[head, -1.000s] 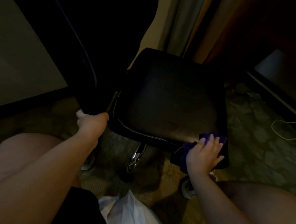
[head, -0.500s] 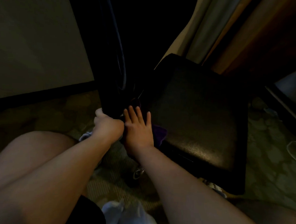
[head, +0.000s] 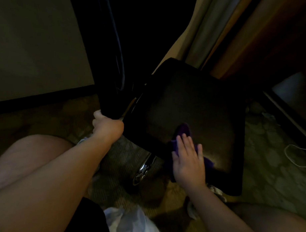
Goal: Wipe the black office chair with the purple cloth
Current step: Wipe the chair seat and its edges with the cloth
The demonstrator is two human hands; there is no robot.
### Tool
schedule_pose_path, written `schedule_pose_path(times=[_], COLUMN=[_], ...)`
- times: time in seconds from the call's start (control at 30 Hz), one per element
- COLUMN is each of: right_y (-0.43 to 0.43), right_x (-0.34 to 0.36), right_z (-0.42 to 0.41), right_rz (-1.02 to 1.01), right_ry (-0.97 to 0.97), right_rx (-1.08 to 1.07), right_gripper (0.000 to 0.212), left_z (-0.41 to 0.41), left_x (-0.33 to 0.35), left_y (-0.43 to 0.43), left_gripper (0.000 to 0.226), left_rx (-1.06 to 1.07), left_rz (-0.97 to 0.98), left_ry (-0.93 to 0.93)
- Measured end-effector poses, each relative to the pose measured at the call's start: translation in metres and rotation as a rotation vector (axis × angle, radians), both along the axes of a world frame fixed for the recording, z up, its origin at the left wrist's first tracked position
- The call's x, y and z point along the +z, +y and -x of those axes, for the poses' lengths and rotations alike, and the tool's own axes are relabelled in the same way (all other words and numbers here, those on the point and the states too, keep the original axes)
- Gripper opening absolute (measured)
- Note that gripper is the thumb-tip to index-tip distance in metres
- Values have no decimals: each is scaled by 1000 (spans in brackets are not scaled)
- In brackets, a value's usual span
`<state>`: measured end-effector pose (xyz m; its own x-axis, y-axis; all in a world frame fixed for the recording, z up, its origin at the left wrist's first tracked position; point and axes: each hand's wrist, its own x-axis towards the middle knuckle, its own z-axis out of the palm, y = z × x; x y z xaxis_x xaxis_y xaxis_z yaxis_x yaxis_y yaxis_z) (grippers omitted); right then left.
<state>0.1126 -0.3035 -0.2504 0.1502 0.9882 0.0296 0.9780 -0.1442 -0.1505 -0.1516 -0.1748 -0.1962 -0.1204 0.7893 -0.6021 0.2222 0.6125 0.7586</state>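
- The chair [head: 192, 103] stood on the carpet [head: 268, 172].
- The left hand [head: 107, 126] gripped the chair at the foot of its back, fingers curled round the edge.
- The right hand [head: 188, 162] lay flat, fingers spread, pressing the cloth [head: 183, 130] on the seat's near edge.

cloth [head: 184, 132] on chair seat [head: 192, 106], hand [head: 188, 164] atop

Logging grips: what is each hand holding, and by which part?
Left hand grips the black office chair by its backrest's lower edge. Right hand grips nothing; it presses the purple cloth flat on the seat.
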Motion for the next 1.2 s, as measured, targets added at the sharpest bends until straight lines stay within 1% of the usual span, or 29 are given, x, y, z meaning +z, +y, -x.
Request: schedule_pose_path(times=[0.1,0.2,0.37,0.43,0.5,0.57,0.63,0.7,0.8,0.87,0.9,0.97,1.07,1.2], right_y=[-21,-26,-1,10,19,32,50,71,93,101,104,110,125,156], right_x=[6,9,9,9,6,2,0,0,-2,-4,-4,-4,-1,11], right_z=[-30,-38,1,23,43,59,73,88,105,110,111,109,107,105], right_rz=[-29,-61,-100,-99,-99,-89,-76,-53,-1,19,22,34,81,105], right_ry=[16,68,157,166,149,117,96,119,150,127,114,100,77,147], right_rx=[-184,-374,-683,-716,-634,-509,-365,-194,99,249,305,430,634,721], right_gripper=[58,57,54,55,57,59,59,59,67,76,77,73,68,49], left_z=[-1,2,1,0,1,3,6,6,-2,-8,-9,-9,-6,-4], left_x=[3,5,5,6,6,5,4,6,10,12,12,10,5,2], left_y=[-4,-9,-16,-14,-12,-9,-5,-2,5,12,16,22,26,31], left_gripper=[79,81,84,84,83,83,83,81,79,78,78,81,84,84], left_rx=[-12,-39,-44,-36,-39,-47,-60,-56,-3,66,101,131,121,118], left_rz=[11,4,-40,-50,-49,-48,-47,-44,-35,-27,-19,-3,-10,-6], left_ry=[16,-4,37,55,47,45,22,11,69,110,109,85,33,27])
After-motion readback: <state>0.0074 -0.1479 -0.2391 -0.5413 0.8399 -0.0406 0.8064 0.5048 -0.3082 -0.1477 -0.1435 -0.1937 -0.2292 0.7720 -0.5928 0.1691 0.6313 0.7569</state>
